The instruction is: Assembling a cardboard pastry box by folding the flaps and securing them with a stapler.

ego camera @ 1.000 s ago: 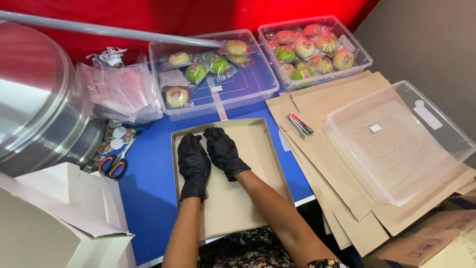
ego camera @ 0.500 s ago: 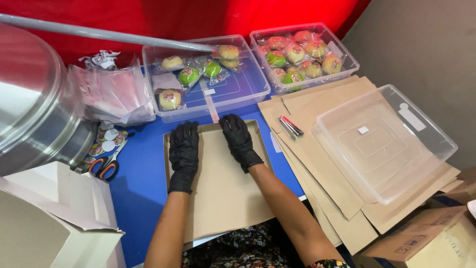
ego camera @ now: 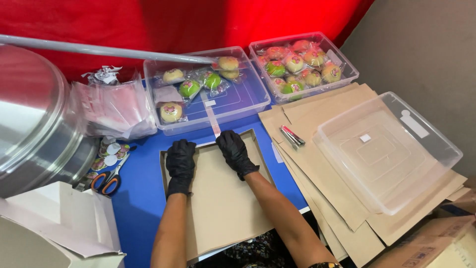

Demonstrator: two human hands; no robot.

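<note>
We see both forearms reaching up from the bottom edge, each hand in a black glove. The left hand [ego camera: 180, 164] lies palm-down on the far left part of a shallow brown cardboard tray [ego camera: 223, 208], fingers together and flat, gripping nothing. The right hand [ego camera: 235, 151] presses on the tray's far edge, fingers bent over the raised rim; we cannot tell whether they pinch it or only push on it. The tray sits on the blue desk [ego camera: 136, 198], between the scissors [ego camera: 108, 179] on the left and a stack of flat cardboard sheets [ego camera: 322, 164] on the right. Just beyond it stands a clear bin [ego camera: 233, 101] with a few wrapped buns. The tray's near corner is cut off by the left arm. We can see little of the round stickers [ego camera: 110, 151] beside the scissors.
</note>
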